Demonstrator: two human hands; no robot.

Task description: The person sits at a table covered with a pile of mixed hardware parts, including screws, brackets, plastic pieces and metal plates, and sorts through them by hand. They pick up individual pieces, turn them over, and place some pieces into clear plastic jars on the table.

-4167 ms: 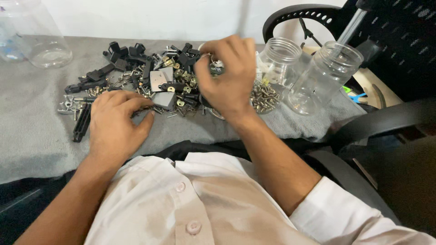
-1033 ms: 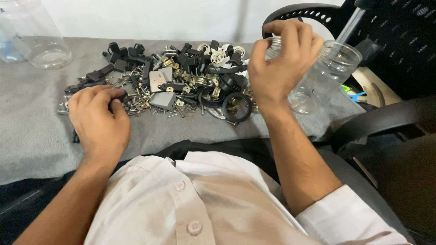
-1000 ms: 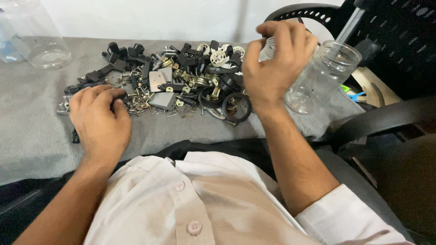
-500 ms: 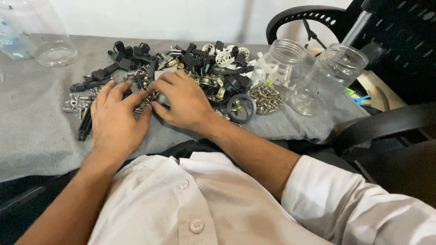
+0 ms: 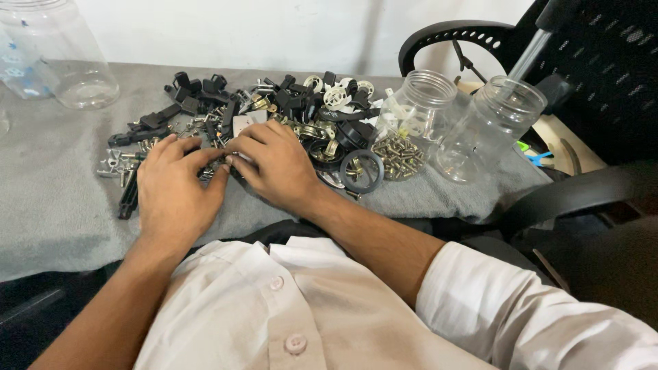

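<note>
A heap of small hardware [image 5: 288,113] lies on a grey cloth [image 5: 62,205]: black plastic clips, white wheels, brass and steel bits. My left hand [image 5: 175,195] rests flat on the heap's near left edge with its fingers spread. My right hand [image 5: 277,164] lies beside it, palm down. Its fingertips meet those of the left hand over small metal pieces [image 5: 221,163]. Whether a piece is pinched there stays hidden under the fingers. A black ring-shaped wheel [image 5: 361,171] sits just right of my right wrist.
Two clear open jars stand at the right. One jar [image 5: 419,103] holds white pieces, the other jar [image 5: 492,127] leans and looks empty. Loose screws [image 5: 401,156] lie in front of them. A big clear jar [image 5: 58,58] stands far left. A black chair [image 5: 589,103] is close on the right.
My right hand has come back from the jar mouth at the right to the heap, beside my left hand. The left hand shifted slightly toward the middle.
</note>
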